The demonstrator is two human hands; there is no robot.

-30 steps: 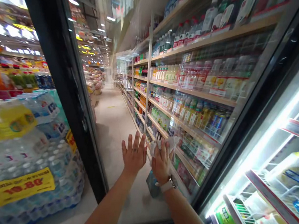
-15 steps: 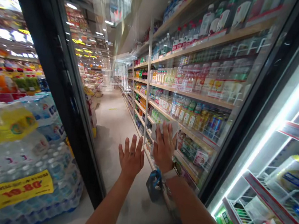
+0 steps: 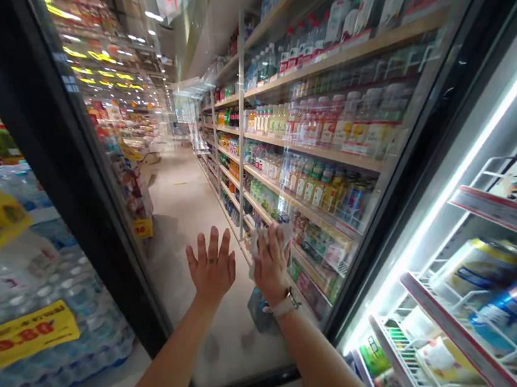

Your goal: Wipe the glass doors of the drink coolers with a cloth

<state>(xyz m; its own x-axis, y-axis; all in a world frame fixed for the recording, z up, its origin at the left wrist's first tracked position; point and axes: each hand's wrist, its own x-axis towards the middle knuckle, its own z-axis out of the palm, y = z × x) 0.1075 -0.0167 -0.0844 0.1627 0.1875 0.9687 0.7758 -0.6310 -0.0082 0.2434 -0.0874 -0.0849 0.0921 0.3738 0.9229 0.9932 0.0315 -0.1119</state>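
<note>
A glass door (image 3: 222,357) in a black frame stands swung open before me. My left hand (image 3: 211,270) is spread against the pane, fingers apart, a ring on one finger and nothing held. To its right, my right hand (image 3: 271,270) presses a pale cloth (image 3: 288,232) to the glass. The cloth lies mostly under its fingers, and its edges show around them. A watch or bracelet (image 3: 291,299) circles the right wrist.
Lit fridge shelves (image 3: 469,329) with cans and packs are at right. Shrink-wrapped water bottles (image 3: 94,318) with a yellow price sign (image 3: 10,338) are stacked at left. Through the pane appear drink shelves (image 3: 311,153) and an aisle floor (image 3: 178,189).
My right hand and the cloth have slid a little lower on the glass. My left hand stays nearly in place. The view has turned slightly right, showing more of the fridge shelves.
</note>
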